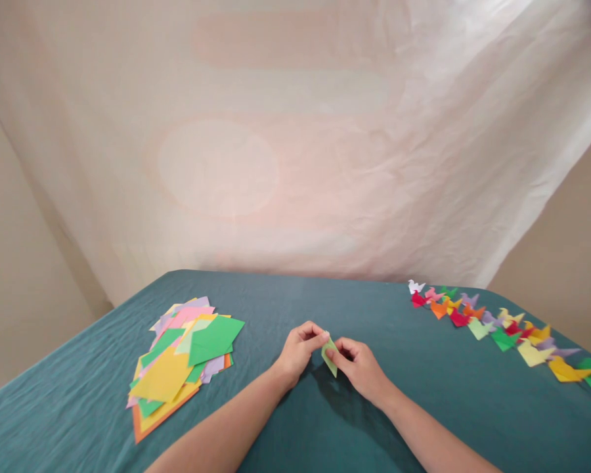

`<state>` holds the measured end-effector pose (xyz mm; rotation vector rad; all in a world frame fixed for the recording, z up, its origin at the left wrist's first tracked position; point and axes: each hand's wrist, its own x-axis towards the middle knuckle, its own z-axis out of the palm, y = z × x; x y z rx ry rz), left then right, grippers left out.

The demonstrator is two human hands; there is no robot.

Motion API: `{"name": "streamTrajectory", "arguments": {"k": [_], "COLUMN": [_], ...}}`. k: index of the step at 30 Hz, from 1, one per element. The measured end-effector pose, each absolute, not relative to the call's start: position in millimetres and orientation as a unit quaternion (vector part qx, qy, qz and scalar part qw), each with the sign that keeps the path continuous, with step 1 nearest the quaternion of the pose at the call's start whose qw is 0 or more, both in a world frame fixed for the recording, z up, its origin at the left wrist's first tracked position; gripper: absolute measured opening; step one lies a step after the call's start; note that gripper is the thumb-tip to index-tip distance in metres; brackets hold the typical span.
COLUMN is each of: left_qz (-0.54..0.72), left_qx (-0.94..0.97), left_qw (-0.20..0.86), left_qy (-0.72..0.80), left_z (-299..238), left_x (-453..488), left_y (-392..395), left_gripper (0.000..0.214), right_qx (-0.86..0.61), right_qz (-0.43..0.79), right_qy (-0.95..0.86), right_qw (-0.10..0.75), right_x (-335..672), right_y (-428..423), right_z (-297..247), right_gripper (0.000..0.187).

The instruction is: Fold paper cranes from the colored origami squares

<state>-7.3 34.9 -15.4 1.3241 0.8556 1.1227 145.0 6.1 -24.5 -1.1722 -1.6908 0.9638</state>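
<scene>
Both my hands meet over the middle of the teal table. Between them is a small folded piece of light green paper, narrow and pointed. My left hand pinches its upper end with fingertips closed. My right hand grips the paper's right side, fingers curled round it. The paper is held just above the cloth.
A loose stack of coloured paper squares, green, yellow, pink and orange, lies on the left of the table. A row of several folded paper cranes runs along the right side. A pale sheet hangs behind the table.
</scene>
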Motion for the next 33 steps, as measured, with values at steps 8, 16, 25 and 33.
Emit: {"name": "streamTrajectory", "arguments": {"k": [8, 16, 25, 33], "left_qz": [0.475, 0.476, 0.425, 0.428], "left_qx": [0.554, 0.543, 0.652, 0.666], "left_qw": [0.574, 0.588, 0.522, 0.494], "left_qy": [0.371, 0.365, 0.350, 0.360], "left_z": [-16, -17, -24, -26], "left_x": [-6, -8, -7, -9], "left_y": [36, 42, 39, 41], "left_gripper": [0.030, 0.040, 0.032, 0.030], "right_qx": [-0.460, -0.461, -0.466, -0.470], "right_qz": [0.392, 0.426, 0.444, 0.414], "right_qy": [-0.676, -0.638, -0.592, -0.618], "right_qw": [0.421, 0.446, 0.485, 0.476], "right_x": [144, 147, 147, 146], "right_y": [7, 9, 10, 9], "right_z": [-24, -30, -29, -31], "right_gripper": [0.032, 0.035, 0.040, 0.038]}}
